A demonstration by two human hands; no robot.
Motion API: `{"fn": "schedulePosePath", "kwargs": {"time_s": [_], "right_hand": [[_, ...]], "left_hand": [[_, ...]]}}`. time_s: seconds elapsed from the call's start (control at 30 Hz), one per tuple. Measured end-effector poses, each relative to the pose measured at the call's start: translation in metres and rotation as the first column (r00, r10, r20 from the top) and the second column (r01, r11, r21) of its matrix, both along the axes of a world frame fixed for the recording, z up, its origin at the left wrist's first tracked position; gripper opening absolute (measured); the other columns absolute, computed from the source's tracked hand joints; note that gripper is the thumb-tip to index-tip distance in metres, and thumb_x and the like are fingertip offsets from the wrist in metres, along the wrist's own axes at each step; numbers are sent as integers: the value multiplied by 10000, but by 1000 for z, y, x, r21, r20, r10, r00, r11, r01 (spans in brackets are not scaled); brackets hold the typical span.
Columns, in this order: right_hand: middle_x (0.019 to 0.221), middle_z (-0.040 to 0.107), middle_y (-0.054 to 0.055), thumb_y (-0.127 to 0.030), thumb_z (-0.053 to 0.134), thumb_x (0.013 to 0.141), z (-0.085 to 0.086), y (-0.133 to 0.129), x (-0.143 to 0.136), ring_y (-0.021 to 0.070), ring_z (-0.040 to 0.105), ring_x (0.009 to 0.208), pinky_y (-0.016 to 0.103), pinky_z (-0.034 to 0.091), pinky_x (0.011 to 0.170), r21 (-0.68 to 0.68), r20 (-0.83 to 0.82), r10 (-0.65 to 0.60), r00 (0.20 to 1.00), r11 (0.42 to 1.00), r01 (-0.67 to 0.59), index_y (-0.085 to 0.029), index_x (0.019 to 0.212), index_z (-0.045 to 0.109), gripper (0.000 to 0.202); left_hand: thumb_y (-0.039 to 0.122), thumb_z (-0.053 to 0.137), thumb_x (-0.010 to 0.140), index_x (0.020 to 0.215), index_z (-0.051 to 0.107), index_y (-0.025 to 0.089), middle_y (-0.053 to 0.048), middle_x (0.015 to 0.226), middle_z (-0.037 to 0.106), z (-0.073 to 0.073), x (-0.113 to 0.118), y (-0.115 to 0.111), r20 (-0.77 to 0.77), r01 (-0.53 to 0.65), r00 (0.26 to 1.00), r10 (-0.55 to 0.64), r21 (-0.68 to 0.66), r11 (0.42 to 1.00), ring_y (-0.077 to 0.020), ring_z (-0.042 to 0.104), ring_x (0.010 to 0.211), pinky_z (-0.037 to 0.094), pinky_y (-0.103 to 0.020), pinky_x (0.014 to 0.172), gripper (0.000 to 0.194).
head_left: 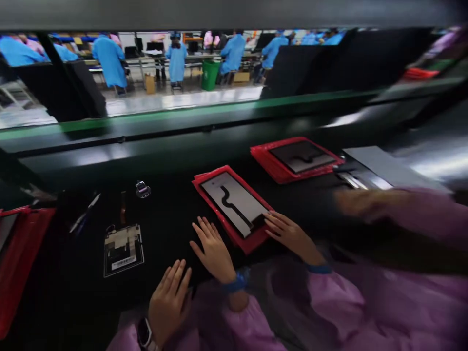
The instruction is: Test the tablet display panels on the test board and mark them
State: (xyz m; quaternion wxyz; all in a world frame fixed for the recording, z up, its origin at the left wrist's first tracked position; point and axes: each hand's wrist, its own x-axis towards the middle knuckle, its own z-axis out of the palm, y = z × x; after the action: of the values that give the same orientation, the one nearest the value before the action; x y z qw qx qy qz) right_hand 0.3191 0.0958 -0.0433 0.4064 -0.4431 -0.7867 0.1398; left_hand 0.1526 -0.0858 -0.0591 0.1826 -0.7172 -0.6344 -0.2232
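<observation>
My left hand (170, 295), with a watch at the wrist, lies palm down at the near edge of the black work surface (164, 209), fingers stretched out. It holds nothing. My right hand (215, 251), blue band at its wrist, rests just beyond, fingers spread and thumb out; nothing is in it either. Left of both hands lies a thin square electronic part (122, 251) with a barcode label and a brown ribbon cable. Beyond my right hand is a flat light-grey panel (241, 202) with a curved black strip, on red plastic bags (248, 243). Another person's hand (288, 234) touches its near right corner.
A second dark panel (303, 156) lies on red bags farther back. A pen-like tool (86, 213) and a small shiny object (142, 189) are at left, beside more red bags (27, 258). Another blurred arm (398, 212) reaches in from the right. A green rail (219, 106) runs behind.
</observation>
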Motion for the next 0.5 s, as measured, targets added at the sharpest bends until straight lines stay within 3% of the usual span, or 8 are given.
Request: {"fn": "schedulePosePath", "kwargs": {"time_s": [0.07, 0.13, 0.33, 0.5], "right_hand": [[1375, 647, 79, -315, 543, 985, -10, -18, -37, 259, 567, 1363, 475, 513, 1144, -55, 90, 202, 975, 979, -198, -237, 1231, 686, 295], [1422, 614, 107, -247, 550, 977, -16, -19, -50, 271, 533, 1396, 494, 505, 1158, -108, 112, 235, 966, 969, -223, -191, 1314, 647, 355], [1424, 591, 114, -187, 549, 974, -10, -12, -39, 264, 500, 1407, 509, 470, 1192, -190, 121, 218, 969, 963, -193, -214, 1301, 672, 350], [1443, 569, 105, -225, 625, 944, -6, -13, -41, 273, 467, 1436, 516, 457, 1204, -203, 126, 238, 963, 957, -210, -246, 1316, 667, 375]], "left_hand": [[189, 454, 1013, 1327, 647, 143, -101, 1384, 669, -2, 0, 2, 17, 2, 1000, -2, -5, 1000, -244, 648, 1264, 550, -373, 1027, 372], [193, 466, 1013, 1321, 640, 145, -112, 1383, 663, -2, -2, 4, 73, 6, 997, -5, -16, 1000, -260, 638, 1270, 560, -399, 1014, 357], [251, 503, 1016, 1207, 687, 191, -94, 1257, 697, 13, -14, 20, 285, 57, 958, -21, -118, 991, -253, 655, 1160, 582, -411, 964, 272], [213, 516, 1000, 1181, 716, 178, -117, 1163, 708, 9, -15, 34, 201, 14, 980, 8, -107, 994, -269, 656, 1034, 550, -432, 909, 272]]}}
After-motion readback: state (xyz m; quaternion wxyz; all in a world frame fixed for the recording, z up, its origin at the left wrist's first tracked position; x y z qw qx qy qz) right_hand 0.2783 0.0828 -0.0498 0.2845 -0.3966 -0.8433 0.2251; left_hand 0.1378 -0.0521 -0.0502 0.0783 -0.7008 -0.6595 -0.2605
